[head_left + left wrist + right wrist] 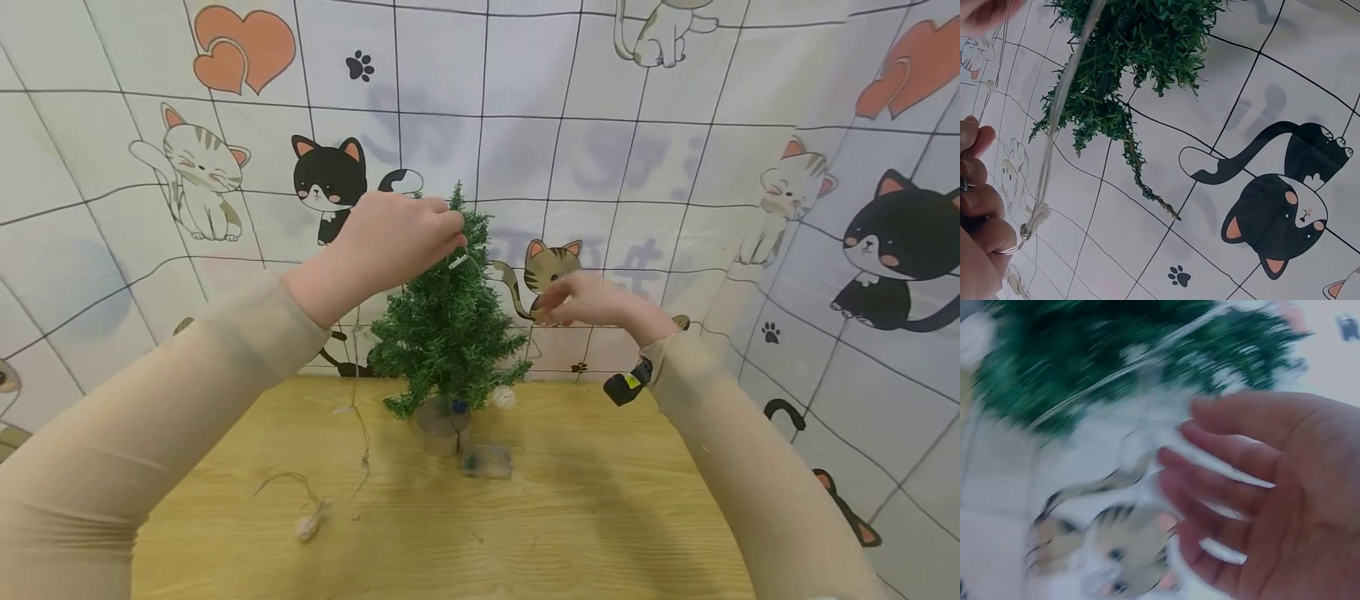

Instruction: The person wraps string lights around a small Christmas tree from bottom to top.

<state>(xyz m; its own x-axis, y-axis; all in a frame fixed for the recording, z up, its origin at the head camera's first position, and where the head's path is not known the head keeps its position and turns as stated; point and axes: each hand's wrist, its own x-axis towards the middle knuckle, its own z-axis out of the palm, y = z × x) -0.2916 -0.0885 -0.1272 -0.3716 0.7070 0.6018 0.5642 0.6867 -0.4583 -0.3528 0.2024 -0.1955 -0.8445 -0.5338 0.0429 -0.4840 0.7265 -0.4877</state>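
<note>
A small green artificial tree [450,333] stands on the table against the wall. Near its top is my left hand [405,237], with curled fingers. In the left wrist view that hand [982,206] holds a thin pale cord [1047,150], which runs up across the branches and has a small knot-like lump near the fingers. My right hand [588,300] is to the right of the tree, apart from the branches. Its fingers [1210,475] are loosely bent and hold nothing in the right wrist view, where a pale cord [1100,390] also crosses the greenery.
The tree's pale round base [442,429] sits on the wooden table [600,500]. A white woven ball [504,397] and a flat clear box [487,460] are beside it. Cord [365,450] hangs down on the left, near a whitish ball [309,523]. Cat-print cloth [525,67] hangs behind.
</note>
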